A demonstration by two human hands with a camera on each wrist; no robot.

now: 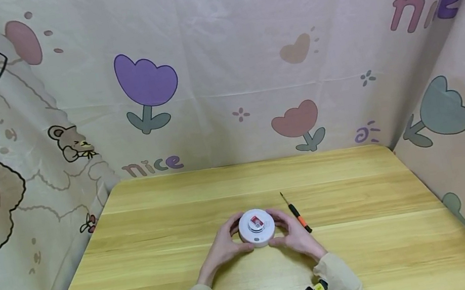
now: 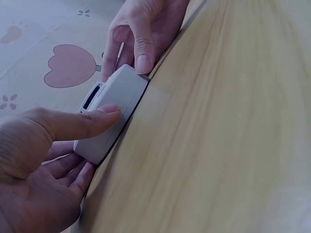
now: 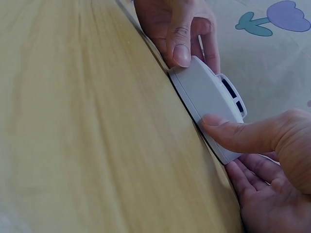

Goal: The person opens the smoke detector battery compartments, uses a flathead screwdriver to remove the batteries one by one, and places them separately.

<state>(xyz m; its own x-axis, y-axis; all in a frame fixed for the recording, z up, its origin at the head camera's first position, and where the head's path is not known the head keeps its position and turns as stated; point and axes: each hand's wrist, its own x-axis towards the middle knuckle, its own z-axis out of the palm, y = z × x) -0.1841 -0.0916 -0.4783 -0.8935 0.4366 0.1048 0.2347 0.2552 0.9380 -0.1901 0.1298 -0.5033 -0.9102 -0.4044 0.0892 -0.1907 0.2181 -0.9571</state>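
A round white smoke detector (image 1: 258, 237) lies on the wooden table, its raised centre bearing a red and white label. My left hand (image 1: 224, 246) grips its left side, thumb at the near edge and fingers curving around the far side. From the right, my right hand (image 1: 292, 235) holds it in the same way. Both wrist views show the detector (image 2: 109, 128) low against the table top, with dark slots in its raised part. In the right wrist view the thumb of the right hand (image 3: 272, 155) presses on the side wall.
A screwdriver (image 1: 297, 216) with a black and orange handle lies just right of my right hand, its tip pointing away. The wooden table (image 1: 157, 219) ends at a printed curtain (image 1: 210, 66) behind and at both sides. Black wrist cameras sit at both sleeves.
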